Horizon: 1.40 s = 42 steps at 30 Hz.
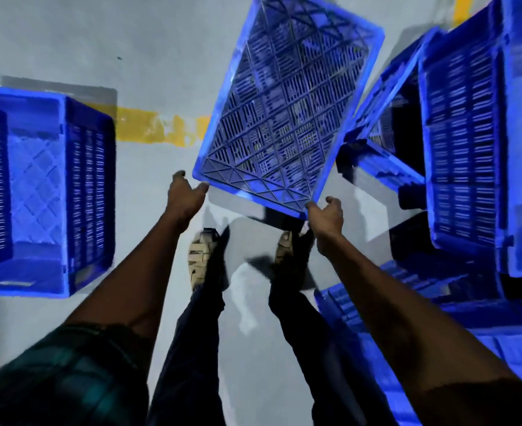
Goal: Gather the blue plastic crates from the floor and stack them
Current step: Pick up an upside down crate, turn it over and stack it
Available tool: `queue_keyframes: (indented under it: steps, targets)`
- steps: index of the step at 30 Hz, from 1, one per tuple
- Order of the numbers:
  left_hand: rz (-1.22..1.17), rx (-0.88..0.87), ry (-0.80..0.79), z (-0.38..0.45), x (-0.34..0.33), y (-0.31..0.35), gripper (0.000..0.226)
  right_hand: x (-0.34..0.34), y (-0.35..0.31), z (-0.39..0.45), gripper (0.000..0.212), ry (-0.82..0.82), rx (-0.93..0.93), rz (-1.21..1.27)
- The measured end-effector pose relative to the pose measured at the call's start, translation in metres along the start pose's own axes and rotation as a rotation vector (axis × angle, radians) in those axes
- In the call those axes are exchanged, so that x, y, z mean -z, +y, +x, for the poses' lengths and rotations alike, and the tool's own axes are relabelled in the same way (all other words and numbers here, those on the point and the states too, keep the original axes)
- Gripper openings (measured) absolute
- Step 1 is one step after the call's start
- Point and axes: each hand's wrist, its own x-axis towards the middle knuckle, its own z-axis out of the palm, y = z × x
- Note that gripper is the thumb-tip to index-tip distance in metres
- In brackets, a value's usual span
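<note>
A blue plastic crate (287, 118) hangs tilted in the middle of the view, its slotted underside turned to me and its shadow on the floor below. My left hand (186, 193) is spread at its near left corner, with only the thumb tip touching the edge. At the near right corner, my right hand (325, 215) has loosely curled fingers and its thumb against the rim. Neither hand wraps round the crate. A second blue crate (41, 192) stands on the floor at the left. More blue crates (465, 142) are piled at the right.
The grey floor (149, 241) carries a worn yellow line (161, 130) behind the middle crate. My feet in sandals (201, 259) stand just under the hands. Another blue crate (456, 327) lies low at the right, close to my right arm.
</note>
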Motion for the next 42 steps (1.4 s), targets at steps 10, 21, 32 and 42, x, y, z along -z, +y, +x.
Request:
queue_keyframes:
  steps: [10,21,32,42]
  targets:
    - [-0.220,0.110,-0.016,0.069,-0.043,-0.016,0.032,-0.037,0.035,0.036,0.050,-0.144,-0.197,0.329]
    - [-0.279,-0.167,0.290,-0.032,0.007,0.047,0.045,0.012,-0.014,-0.051,0.054,0.095,0.051,0.430]
    - [-0.403,-0.128,0.525,-0.148,0.052,0.103,0.053,0.087,-0.100,-0.150,0.029,0.215,0.317,0.424]
    - [-0.385,-0.213,0.649,-0.139,0.079,0.095,0.070,0.085,-0.138,-0.164,0.064,0.080,0.579,0.170]
